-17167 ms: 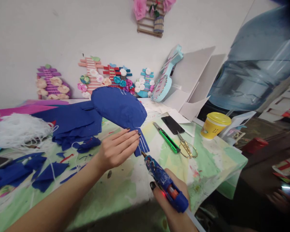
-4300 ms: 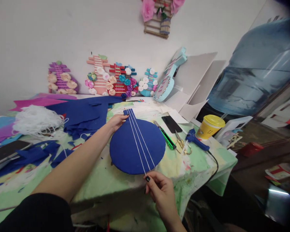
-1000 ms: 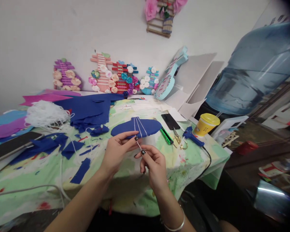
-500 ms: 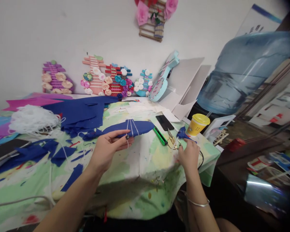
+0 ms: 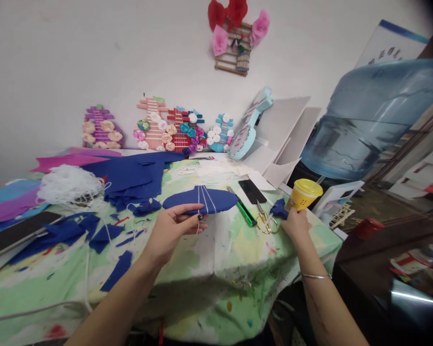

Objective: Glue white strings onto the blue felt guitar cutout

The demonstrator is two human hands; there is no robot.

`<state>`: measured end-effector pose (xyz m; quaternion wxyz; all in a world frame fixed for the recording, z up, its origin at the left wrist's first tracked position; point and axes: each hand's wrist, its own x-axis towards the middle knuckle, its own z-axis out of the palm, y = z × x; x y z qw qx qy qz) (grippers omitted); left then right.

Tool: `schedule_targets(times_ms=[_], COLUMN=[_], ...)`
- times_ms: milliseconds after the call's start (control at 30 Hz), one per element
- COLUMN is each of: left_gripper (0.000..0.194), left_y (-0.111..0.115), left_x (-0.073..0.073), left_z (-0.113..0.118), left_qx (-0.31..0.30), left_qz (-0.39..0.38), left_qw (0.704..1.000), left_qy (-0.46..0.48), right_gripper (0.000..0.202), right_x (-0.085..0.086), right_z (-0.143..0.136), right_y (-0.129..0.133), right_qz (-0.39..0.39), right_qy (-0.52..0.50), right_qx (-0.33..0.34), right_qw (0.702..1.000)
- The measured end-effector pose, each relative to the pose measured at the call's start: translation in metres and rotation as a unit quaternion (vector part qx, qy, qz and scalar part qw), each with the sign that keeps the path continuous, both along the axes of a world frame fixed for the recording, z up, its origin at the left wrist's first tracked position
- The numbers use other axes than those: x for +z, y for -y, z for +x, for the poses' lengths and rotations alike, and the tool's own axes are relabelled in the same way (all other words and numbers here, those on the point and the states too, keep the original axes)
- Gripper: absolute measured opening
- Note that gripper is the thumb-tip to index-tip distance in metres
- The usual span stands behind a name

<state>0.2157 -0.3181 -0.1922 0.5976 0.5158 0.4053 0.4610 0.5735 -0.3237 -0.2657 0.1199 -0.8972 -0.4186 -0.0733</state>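
My left hand (image 5: 182,222) pinches the near edge of a flat, dark blue, leaf-shaped piece (image 5: 173,198) and holds it above the table. White strings (image 5: 204,197) run across its middle, and a loose end hangs below my fingers. My right hand (image 5: 296,225) is closed at the table's right side around the back part of what looks like a blue glue gun (image 5: 278,208); my fingers are partly hidden. Just behind that hand stands a yellow cup with a lid (image 5: 306,192). Gold-handled scissors (image 5: 267,222) lie left of it, beside a green utility knife (image 5: 246,211).
A black phone (image 5: 251,191) lies behind the scissors. At the left are a white string heap (image 5: 68,186), blue fabric (image 5: 137,178), scraps and a dark device (image 5: 21,233). Decorated instrument-shaped crafts (image 5: 153,125) lean on the wall. A large water bottle (image 5: 361,125) stands right.
My right hand has moved right, away from the scissors, which now show fully, to the blue tool by the cup. My left hand still holds the blue piece. The view has shifted slightly.
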Motion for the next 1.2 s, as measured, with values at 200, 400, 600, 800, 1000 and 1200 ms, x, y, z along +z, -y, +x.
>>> schedule_targets(times_ms=[200,400,600,800,1000,1200], left_gripper=[0.047,0.041,0.038,0.038,0.038,0.036], left_y=[0.002,0.003,0.004,0.004,0.004,0.004], left_x=[-0.001,-0.002,-0.001,-0.002,-0.001,-0.001], left_z=[0.001,0.005,0.009,0.008,0.009,0.009], left_qx=[-0.016,-0.025,-0.044,-0.062,-0.067,-0.068], left_qz=[-0.01,-0.01,-0.013,-0.017,-0.012,0.0], left_qw=[1.0,1.0,0.999,0.998,0.997,0.997], left_qy=[0.003,-0.001,-0.008,-0.014,-0.022,-0.035], right_gripper=[0.03,0.032,0.024,0.023,0.014,0.012], right_x=[0.009,0.015,0.019,0.016,0.011,0.011], right_z=[-0.008,-0.028,-0.088,-0.151,-0.176,-0.18], right_y=[0.011,0.031,0.057,0.087,0.094,0.095], right_qz=[0.019,0.206,0.403,0.358,0.304,0.278], right_qy=[0.01,-0.048,-0.316,-0.507,-0.508,-0.507], right_qx=[0.01,0.097,0.245,0.302,0.376,0.379], right_qw=[1.0,0.973,0.823,0.723,0.712,0.723])
